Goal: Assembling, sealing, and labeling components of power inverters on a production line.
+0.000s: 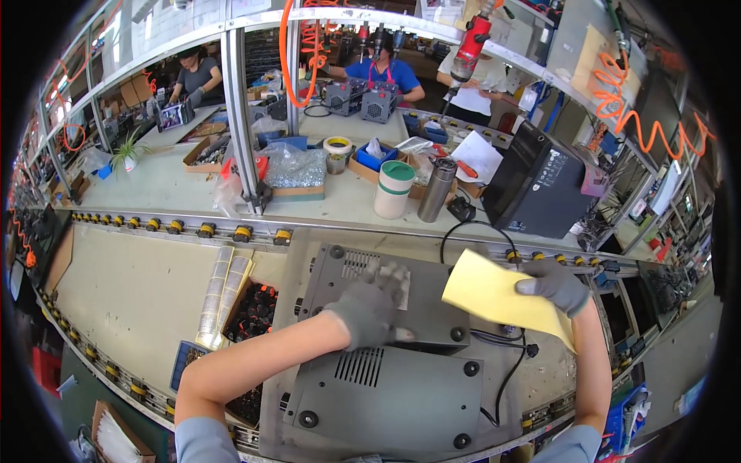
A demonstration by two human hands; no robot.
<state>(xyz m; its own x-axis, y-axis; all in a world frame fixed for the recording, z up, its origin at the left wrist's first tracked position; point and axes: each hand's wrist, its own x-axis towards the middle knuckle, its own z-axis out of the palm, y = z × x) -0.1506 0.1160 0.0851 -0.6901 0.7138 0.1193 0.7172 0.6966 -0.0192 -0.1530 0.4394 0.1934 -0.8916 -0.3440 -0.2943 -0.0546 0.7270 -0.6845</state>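
Two dark grey metal housings with vent slots and round rubber feet lie in front of me, the near housing (pixel 417 393) closer and the far housing (pixel 440 293) behind it. My left hand (pixel 367 305), in a grey glove, lies over the far housing with its fingers stretched out, slightly blurred. Under and beside those fingers shows a pale rectangular label (pixel 405 290) on the housing. Off to the right, my gloved right hand (pixel 559 285) grips a yellow paper sheet (pixel 494 289), which curves in the air above the housing's right end.
Label strips (pixel 220 301) lie at left beside a box of black and orange parts (pixel 256 309). Black cables (pixel 509 370) run along the right. Behind the roller rail stand a lidded cup (pixel 394 193), a steel flask (pixel 438 189) and a black case (pixel 532 181). People work farther back.
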